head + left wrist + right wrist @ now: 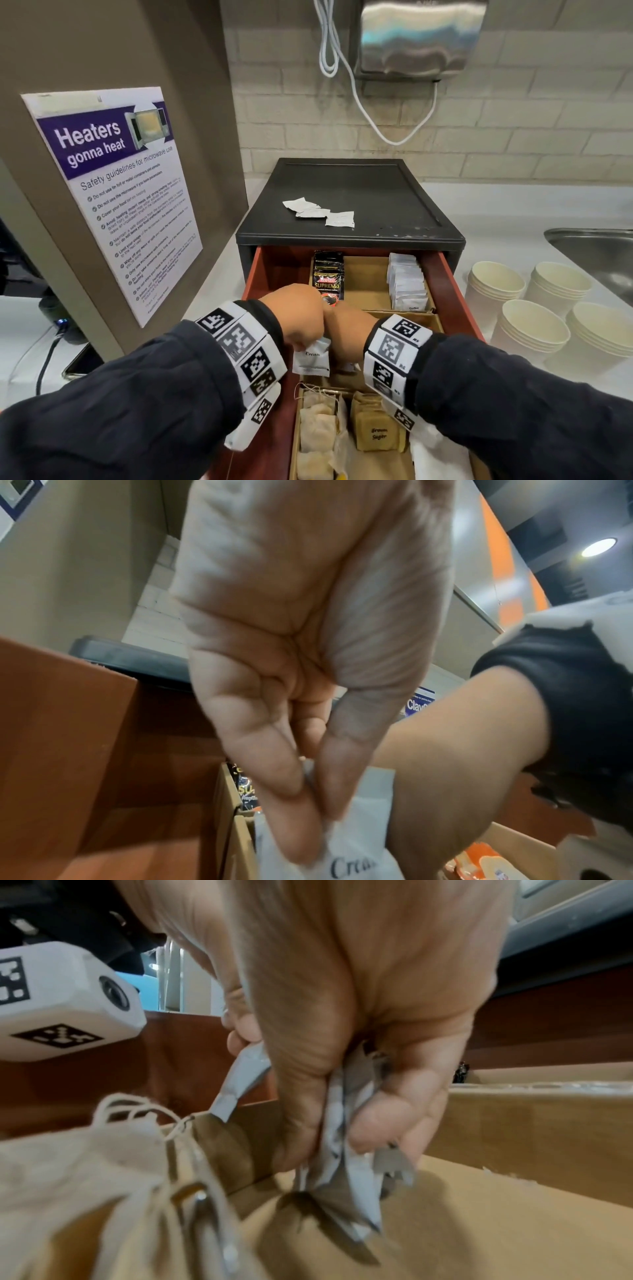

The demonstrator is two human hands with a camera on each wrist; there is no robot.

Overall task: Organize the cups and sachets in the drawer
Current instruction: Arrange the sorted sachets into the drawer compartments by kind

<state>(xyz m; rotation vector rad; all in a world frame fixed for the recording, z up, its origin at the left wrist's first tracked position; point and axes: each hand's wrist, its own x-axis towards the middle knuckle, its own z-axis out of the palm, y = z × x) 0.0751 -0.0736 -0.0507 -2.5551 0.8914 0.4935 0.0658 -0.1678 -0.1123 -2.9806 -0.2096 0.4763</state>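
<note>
The red-brown drawer [455,294] is pulled out, with cardboard dividers inside. Over its middle compartment my left hand [301,322] pinches a white cream sachet [311,358] by its top edge; the left wrist view shows that cream sachet [352,859] between thumb and fingers. Beside it, my right hand [349,337] grips a bunch of white sachets [346,1164], held just above the cardboard floor [479,1218]. Three loose white sachets [320,212] lie on the black drawer unit's top. Paper cup stacks [534,308] stand on the counter to the right.
The back compartments hold black coffee sachets [329,277] and white sachets [407,284]. Tea bags [317,428] and brown sugar packets [378,431] fill the front ones. A steel sink [596,253] lies far right, and a poster board [113,198] stands at the left.
</note>
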